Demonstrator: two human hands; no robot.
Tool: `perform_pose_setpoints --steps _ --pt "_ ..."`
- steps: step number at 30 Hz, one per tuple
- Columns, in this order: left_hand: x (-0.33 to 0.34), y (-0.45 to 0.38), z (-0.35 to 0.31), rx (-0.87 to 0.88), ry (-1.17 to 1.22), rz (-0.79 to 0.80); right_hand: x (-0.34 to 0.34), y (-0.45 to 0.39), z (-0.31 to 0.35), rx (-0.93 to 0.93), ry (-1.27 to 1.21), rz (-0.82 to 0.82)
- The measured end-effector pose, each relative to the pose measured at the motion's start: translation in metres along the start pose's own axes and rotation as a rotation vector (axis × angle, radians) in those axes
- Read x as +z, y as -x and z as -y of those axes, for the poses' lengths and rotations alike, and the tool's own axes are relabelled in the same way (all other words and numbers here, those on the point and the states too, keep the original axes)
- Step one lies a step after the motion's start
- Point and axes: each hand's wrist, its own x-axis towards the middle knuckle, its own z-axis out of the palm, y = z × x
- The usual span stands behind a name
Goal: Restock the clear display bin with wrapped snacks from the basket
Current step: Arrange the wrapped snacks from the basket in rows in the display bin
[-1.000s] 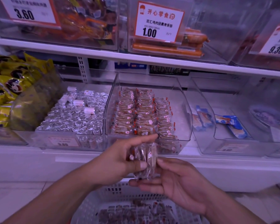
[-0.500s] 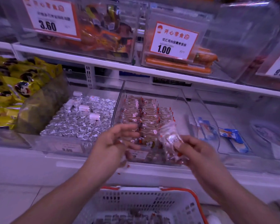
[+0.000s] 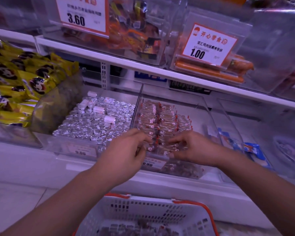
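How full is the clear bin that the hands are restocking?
Partly full. Wrapped snacks lie in rows across the left and middle of the clear bin; its right side and back show bare floor.

Both sets of fingers are down at the front edge of the clear display bin (image 3: 209, 109), and it's tight there: rows of wrapped snacks (image 3: 162, 120) packed just beyond the fingertips. Left of the left hand (image 3: 126, 149), the bin's clear wall blocks any sideways slide toward the foil candies (image 3: 95, 123). Above the knuckles, open air up to the white shelf (image 3: 126, 63). Behind the wrists, clear drop to the basket (image 3: 191, 210).
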Motion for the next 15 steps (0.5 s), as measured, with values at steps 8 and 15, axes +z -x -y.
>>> perform_pose_setpoints --steps 8,15 --pt "0.032 0.008 -0.026 0.275 -0.422 0.314 -0.006 0.021 -0.007 0.160 0.003 -0.135" --pt "0.034 -0.005 -0.031 0.198 -0.328 0.274 0.008 0.008 -0.002 0.205 -0.061 -0.090"
